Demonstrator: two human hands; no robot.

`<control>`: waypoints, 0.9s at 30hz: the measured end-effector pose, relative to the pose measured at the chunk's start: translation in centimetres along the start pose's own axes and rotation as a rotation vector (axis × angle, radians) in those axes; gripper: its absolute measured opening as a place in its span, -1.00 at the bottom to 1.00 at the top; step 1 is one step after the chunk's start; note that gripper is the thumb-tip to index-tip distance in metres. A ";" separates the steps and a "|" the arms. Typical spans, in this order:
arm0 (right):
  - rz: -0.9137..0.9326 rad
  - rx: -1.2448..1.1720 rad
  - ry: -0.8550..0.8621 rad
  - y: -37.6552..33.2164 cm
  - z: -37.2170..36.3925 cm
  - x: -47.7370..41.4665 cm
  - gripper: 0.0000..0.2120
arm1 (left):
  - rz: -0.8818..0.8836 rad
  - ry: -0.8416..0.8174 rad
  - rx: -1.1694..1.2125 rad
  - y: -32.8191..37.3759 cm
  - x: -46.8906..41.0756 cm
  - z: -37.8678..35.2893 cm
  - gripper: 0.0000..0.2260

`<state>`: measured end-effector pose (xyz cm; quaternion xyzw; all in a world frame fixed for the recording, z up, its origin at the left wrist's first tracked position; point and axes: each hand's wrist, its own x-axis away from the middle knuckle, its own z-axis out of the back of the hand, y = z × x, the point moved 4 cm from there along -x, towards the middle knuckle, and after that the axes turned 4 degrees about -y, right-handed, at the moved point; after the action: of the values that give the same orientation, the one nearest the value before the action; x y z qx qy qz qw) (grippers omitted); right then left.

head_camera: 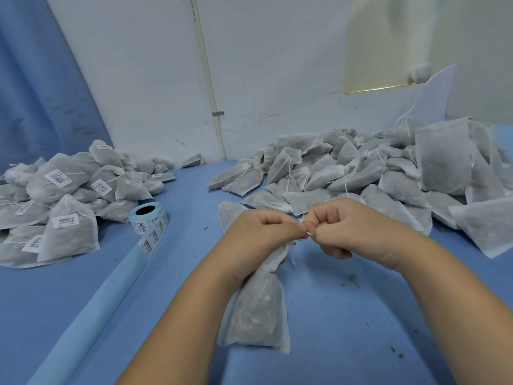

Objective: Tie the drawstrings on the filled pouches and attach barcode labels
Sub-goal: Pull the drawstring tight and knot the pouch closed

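While both hands work at its neck, one filled pouch lies in the middle of the blue worktop, just in front of the person. Its long axis runs from near to far: the closed bottom points back toward the person, and the gathered mouth points away, up into the hands. The left hand has its fingers curled round the bunched fabric at the neck. The right hand meets it fingertip to fingertip and pinches a thin white drawstring there.

There are two heaps of pouches, each too many to count. The heap on the left carries white barcode labels; at least six labels show. The heap on the right is larger, with bare faces and loose strings trailing. One roll of labels stands between the left heap and the hands, with a strip of its backing unwound toward the near edge.

Every pouch is white, thin fabric, and a grey-green filling shows through, perhaps dried herb. Small flecks of the same stuff dot the worktop near the right arm.
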<state>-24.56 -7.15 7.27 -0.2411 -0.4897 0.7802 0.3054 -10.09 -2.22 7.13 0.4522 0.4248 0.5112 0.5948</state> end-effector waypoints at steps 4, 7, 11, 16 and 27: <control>-0.010 0.021 0.008 0.1 0.1 0.0 -0.97 | -0.008 0.019 -0.023 -0.1 -0.1 0.2 -0.85; -0.012 0.018 0.008 0.1 0.2 0.0 -0.96 | 0.015 0.006 -0.025 -0.2 -0.1 0.3 -0.86; 0.031 0.012 0.083 -0.1 0.5 -0.1 -0.94 | 0.065 -0.020 0.040 -0.4 -0.1 0.2 -0.79; 0.157 -0.043 0.220 -1.2 1.2 0.2 -0.90 | 0.047 -0.011 0.163 -0.4 -0.2 0.4 -0.79; 0.128 0.040 0.223 -1.7 0.2 0.1 -0.85 | 0.054 0.032 0.154 -0.8 -0.4 0.7 -0.79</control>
<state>-24.36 -6.58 8.85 -0.3513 -0.4207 0.7760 0.3122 -9.24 -2.75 6.54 0.4995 0.4599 0.5002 0.5374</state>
